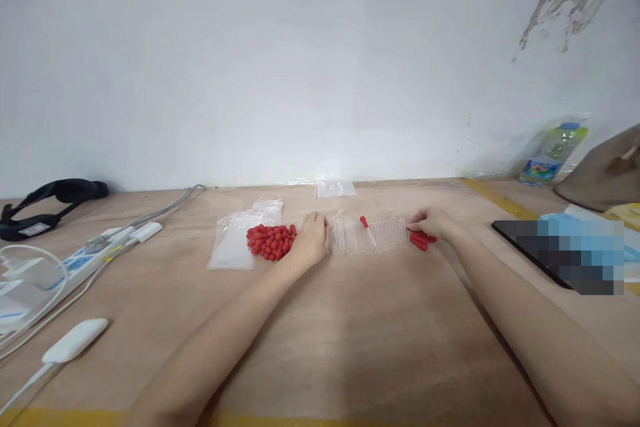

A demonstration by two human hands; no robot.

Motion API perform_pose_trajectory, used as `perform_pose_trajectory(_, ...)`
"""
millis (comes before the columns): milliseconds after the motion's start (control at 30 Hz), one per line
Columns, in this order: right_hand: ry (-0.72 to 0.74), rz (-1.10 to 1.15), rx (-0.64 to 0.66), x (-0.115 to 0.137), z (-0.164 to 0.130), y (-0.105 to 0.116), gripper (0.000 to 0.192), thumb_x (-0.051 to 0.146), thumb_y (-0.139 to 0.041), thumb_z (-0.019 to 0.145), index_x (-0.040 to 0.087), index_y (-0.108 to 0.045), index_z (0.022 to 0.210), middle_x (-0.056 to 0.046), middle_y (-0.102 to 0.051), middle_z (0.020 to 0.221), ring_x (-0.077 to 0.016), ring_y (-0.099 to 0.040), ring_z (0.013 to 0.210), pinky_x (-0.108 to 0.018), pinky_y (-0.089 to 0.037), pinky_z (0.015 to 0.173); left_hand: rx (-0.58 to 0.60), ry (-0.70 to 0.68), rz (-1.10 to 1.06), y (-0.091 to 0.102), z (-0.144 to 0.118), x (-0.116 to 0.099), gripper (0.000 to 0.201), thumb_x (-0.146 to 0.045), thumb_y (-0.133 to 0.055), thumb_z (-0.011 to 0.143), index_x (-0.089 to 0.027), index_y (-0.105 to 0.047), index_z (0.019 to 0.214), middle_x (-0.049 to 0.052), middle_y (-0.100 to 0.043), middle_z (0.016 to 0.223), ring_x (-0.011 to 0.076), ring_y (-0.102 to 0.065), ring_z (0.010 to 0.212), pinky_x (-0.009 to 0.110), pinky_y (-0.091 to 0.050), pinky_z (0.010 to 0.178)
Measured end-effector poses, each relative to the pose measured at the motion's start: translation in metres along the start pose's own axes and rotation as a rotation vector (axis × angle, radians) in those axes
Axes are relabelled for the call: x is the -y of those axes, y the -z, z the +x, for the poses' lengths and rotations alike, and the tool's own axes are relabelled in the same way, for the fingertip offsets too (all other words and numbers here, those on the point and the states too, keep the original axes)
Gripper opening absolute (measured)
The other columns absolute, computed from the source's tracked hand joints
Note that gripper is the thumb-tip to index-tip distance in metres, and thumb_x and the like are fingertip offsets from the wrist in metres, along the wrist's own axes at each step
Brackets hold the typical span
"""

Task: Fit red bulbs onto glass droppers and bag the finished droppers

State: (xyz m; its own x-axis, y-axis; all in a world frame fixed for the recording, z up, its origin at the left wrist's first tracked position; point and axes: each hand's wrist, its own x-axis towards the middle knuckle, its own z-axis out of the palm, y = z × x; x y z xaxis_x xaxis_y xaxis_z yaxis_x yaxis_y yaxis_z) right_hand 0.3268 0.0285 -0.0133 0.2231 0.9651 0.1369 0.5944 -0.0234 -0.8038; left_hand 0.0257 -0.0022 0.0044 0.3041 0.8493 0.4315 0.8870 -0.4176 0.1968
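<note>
Thin clear dropper tubes (393,235) lie side by side in a row across the middle of the table. A dropper (371,234) with a red bulb on its upper end rests slantwise on top of them. My left hand (314,238) is at the row's left end, fingers bent and close together; whatever they hold is hidden. Just left of it sits a heap of red rubber bulbs (271,242). At the right end, my right hand (431,222) pinches at a red rubber bulb (412,230), above a few more red bulbs (423,241).
Clear plastic bags (233,240) lie beside the heap, and a small bag (335,189) lies by the wall. On the left are a power strip (83,262), cables, a white adapter (75,340) and a black strap (55,204). A bottle (550,155) and blue mask (595,234) are right.
</note>
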Motion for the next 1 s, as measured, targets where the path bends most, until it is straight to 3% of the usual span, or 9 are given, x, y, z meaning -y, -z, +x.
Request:
perform_pose_trajectory(133,-0.031,-0.098,0.059,-0.001,0.001,0.001,0.017,0.021,-0.072,0.055,0.015,-0.055,0.052,-0.003,-0.054,0.044,-0.0127,-0.049,0.04,-0.026,-0.037,0.039,-0.019,-0.287,-0.158,0.003,-0.032,0.019,0.015,-0.023,-0.035,0.088,-0.017,-0.049,0.09,0.004,-0.058,0.079,0.0165,-0.055,0.073,0.029,-0.046,0.066)
perform_pose_trajectory(267,-0.021,-0.179,0.049,0.011,0.003,0.004,0.009,0.016,-0.068,0.057,0.015,-0.061,0.063,-0.004,-0.059,0.055,-0.0153,-0.054,0.049,-0.028,-0.041,0.048,-0.059,-0.392,-0.214,-0.004,-0.048,0.026,0.022,-0.021,-0.036,0.089,-0.018,-0.048,0.107,0.006,-0.059,0.091,0.0169,-0.056,0.082,0.031,-0.046,0.075)
perform_pose_trajectory(367,0.106,-0.22,0.018,0.035,-0.008,-0.005,0.006,0.019,-0.063,0.063,0.018,-0.063,0.069,-0.005,-0.063,0.071,-0.0175,-0.057,0.069,-0.029,-0.043,0.064,-0.068,-0.397,-0.264,-0.006,-0.049,0.02,0.022,-0.02,-0.035,0.089,-0.018,-0.052,0.102,0.007,-0.056,0.093,0.0165,-0.055,0.085,0.03,-0.046,0.076)
perform_pose_trajectory(467,0.498,-0.196,0.024,0.059,-0.037,-0.028,0.012,0.025,-0.053,0.074,0.019,-0.063,0.078,-0.005,-0.063,0.083,-0.0173,-0.056,0.077,-0.03,-0.043,0.071,-0.027,-0.389,-0.291,-0.003,-0.048,0.013,0.02,-0.019,-0.035,0.088,-0.017,-0.053,0.097,0.007,-0.056,0.092,0.0164,-0.054,0.085,0.029,-0.045,0.076)
perform_pose_trajectory(533,0.648,-0.158,0.042,0.067,-0.061,-0.046,0.014,0.026,-0.049,0.078,0.019,-0.061,0.082,-0.005,-0.062,0.081,-0.0179,-0.055,0.079,-0.031,-0.043,0.072,-0.011,-0.362,-0.298,-0.001,-0.048,0.011,0.019,-0.019,-0.035,0.088,-0.017,-0.052,0.096,0.006,-0.056,0.09,0.0163,-0.054,0.084,0.029,-0.046,0.075)
perform_pose_trajectory(633,0.712,-0.087,0.063,0.066,-0.092,-0.066,0.019,0.023,-0.042,0.083,0.02,-0.057,0.093,-0.006,-0.061,0.086,-0.0168,-0.056,0.079,-0.03,-0.044,0.071,-0.031,-0.296,-0.296,-0.001,-0.05,0.012,0.018,-0.019,-0.036,0.088,-0.016,-0.052,0.096,0.006,-0.057,0.087,0.0163,-0.055,0.08,0.029,-0.046,0.072)
perform_pose_trajectory(767,0.737,-0.026,0.073,0.058,-0.106,-0.076,0.023,0.025,-0.046,0.083,0.02,-0.054,0.103,-0.006,-0.06,0.095,-0.0166,-0.057,0.084,-0.03,-0.046,0.073,-0.017,-0.309,-0.302,-0.003,-0.05,0.017,0.021,-0.018,-0.037,0.088,-0.017,-0.052,0.102,0.005,-0.058,0.087,0.0161,-0.056,0.079,0.029,-0.046,0.072)
perform_pose_trajectory(1000,0.754,-0.056,0.071,0.062,-0.107,-0.082,0.014,0.023,-0.049,0.081,0.021,-0.061,0.088,-0.003,-0.061,0.085,-0.0129,-0.058,0.074,-0.026,-0.047,0.068,-0.038,-0.384,-0.353,-0.006,-0.049,0.02,0.031,-0.009,-0.037,0.084,-0.019,-0.052,0.109,0.006,-0.058,0.097,0.0155,-0.055,0.088,0.029,-0.047,0.078)
